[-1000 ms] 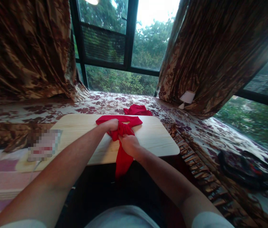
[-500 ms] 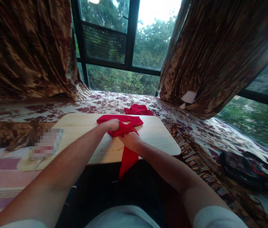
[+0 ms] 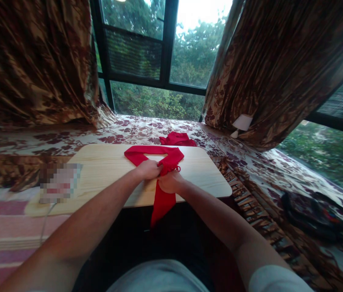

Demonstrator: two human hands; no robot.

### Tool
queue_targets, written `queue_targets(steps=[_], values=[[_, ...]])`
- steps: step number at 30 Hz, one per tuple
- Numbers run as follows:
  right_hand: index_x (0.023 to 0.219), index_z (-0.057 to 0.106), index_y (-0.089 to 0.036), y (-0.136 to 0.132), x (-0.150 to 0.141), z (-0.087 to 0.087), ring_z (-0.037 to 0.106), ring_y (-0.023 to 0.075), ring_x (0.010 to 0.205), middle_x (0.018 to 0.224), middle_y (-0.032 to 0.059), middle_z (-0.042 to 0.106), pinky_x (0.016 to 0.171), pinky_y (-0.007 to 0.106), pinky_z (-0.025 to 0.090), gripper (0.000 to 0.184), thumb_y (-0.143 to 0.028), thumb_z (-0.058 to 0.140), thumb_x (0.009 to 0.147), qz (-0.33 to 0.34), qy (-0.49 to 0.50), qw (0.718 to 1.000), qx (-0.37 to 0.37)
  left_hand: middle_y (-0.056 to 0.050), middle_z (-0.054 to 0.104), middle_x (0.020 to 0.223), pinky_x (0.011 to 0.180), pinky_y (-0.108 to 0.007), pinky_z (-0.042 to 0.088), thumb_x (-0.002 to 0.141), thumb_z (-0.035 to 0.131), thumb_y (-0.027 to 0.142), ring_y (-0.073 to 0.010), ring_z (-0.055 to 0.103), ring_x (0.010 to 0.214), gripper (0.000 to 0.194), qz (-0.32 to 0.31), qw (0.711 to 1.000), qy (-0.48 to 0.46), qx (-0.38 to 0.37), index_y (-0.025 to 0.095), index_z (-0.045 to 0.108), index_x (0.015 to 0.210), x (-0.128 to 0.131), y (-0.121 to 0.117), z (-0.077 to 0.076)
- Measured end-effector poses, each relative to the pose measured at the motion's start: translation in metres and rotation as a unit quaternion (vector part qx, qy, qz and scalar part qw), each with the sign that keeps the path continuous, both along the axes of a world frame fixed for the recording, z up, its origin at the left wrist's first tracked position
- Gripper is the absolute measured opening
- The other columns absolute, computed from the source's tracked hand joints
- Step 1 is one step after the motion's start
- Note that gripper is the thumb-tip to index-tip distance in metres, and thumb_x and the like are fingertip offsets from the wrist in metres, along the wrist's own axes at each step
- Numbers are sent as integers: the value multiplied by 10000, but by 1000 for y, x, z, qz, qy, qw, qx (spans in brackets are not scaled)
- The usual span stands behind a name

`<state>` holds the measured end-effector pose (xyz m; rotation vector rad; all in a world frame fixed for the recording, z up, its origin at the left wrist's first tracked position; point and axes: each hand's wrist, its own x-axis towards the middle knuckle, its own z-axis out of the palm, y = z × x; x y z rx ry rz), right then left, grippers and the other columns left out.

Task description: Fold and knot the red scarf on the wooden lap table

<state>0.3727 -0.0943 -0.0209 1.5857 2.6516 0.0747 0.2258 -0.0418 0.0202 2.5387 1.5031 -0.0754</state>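
Note:
A red scarf (image 3: pixel 164 202) lies on a pale wooden board-topped table (image 3: pixel 201 174). Its far part forms a flat loop on the wood, and one tail hangs over the near edge toward my lap. Where the loop's ends come together, the cloth is bunched with a small curl standing out to the right. My left hand (image 3: pixel 149 169) is closed, pinching the scarf at the left of this bunch. Just below and to the right, my right hand (image 3: pixel 170 180) is closed on the cloth, with its fingertips partly hidden. Both hands are nearly touching.
Crumpled red cloth (image 3: pixel 177 139) sits beyond the table on a floral-covered ledge (image 3: pixel 122 132). A blurred-out flat item (image 3: pixel 59 183) with a cable lies at the table's left. Farther right are a small white lamp (image 3: pixel 242 122) and a dark bag (image 3: pixel 311 217).
My left hand has come down off the top of the bunched cloth, nearer to me. The loop shows wider and more open, and my right hand has shifted slightly.

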Motion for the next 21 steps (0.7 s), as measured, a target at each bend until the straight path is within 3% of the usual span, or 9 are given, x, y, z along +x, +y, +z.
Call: queue_targets(steps=[4, 7, 10, 15, 21], values=[[1122, 773, -193, -3, -1, -2, 711, 301, 989, 1020, 154, 765, 849, 400, 527, 540, -509, 346, 1023, -56, 3, 998, -22, -168, 711, 1238, 888, -293, 510, 968, 374, 354, -287, 667, 1156, 473, -21, 1000, 5, 20, 157, 732, 1207, -4, -1, -11], [1180, 749, -239, -1, 2, -2, 705, 276, 1022, 1086, 126, 760, 849, 363, 518, 451, -426, 371, 1023, -72, 33, 997, -18, -119, 692, 1301, 939, -262, 494, 968, 367, 311, -250, 637, 1216, 463, -30, 999, -9, 30, 182, 717, 1242, -7, 3, -15], [1143, 754, -198, 3, 12, 0, 705, 257, 1008, 1100, 136, 755, 833, 324, 505, 390, -346, 421, 1004, -106, 54, 993, -20, -85, 685, 1323, 982, -261, 480, 966, 359, 268, -227, 629, 1231, 462, -38, 998, -28, 37, 203, 707, 1263, -8, 6, -16], [1096, 755, -197, 7, 31, 5, 692, 235, 1003, 1099, 109, 754, 821, 291, 488, 397, -467, 479, 1004, -68, 88, 993, -40, -100, 698, 1296, 973, -285, 491, 974, 357, 292, -245, 641, 1213, 467, -21, 999, -37, 21, 197, 710, 1264, -7, 5, -16], [1160, 715, -220, -1, 35, 0, 672, 234, 1056, 1173, 107, 727, 877, 312, 477, 386, -467, 452, 1025, -64, 75, 995, -25, -119, 666, 1346, 979, -279, 476, 992, 293, 374, -247, 623, 1245, 533, -16, 999, -42, 10, 188, 697, 1286, -5, 5, -14]])
